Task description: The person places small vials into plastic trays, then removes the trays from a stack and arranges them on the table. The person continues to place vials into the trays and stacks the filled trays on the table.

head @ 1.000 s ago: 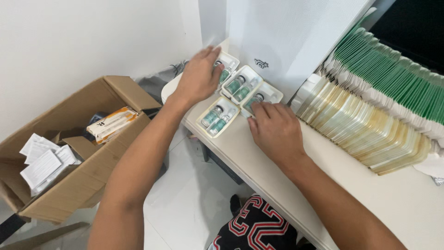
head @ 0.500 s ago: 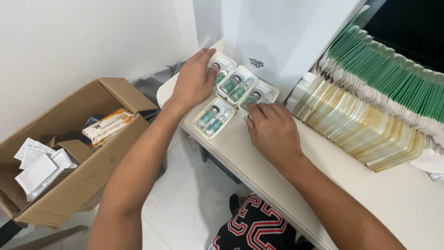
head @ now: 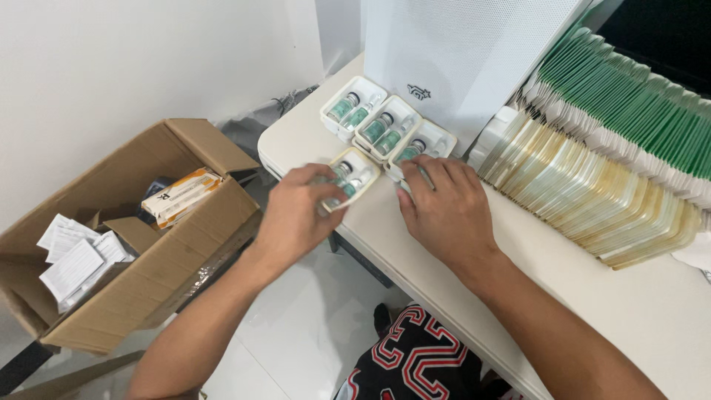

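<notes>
Several white plastic trays, each with small green-labelled vials, lie on the white table. My left hand grips the nearest tray at the table's front edge, fingers curled over its near end. My right hand rests palm down just right of that tray, its fingertips touching the tray behind it. Two more trays lie in a row further back, against a white perforated panel.
A long row of flat green-and-white and yellowish packets stands on edge along the right of the table. An open cardboard box on the floor at the left holds folded white leaflets and an orange-and-white carton.
My left hand has come back from the far trays and closed on the nearest tray at the table edge. My right hand has stayed almost in place.
</notes>
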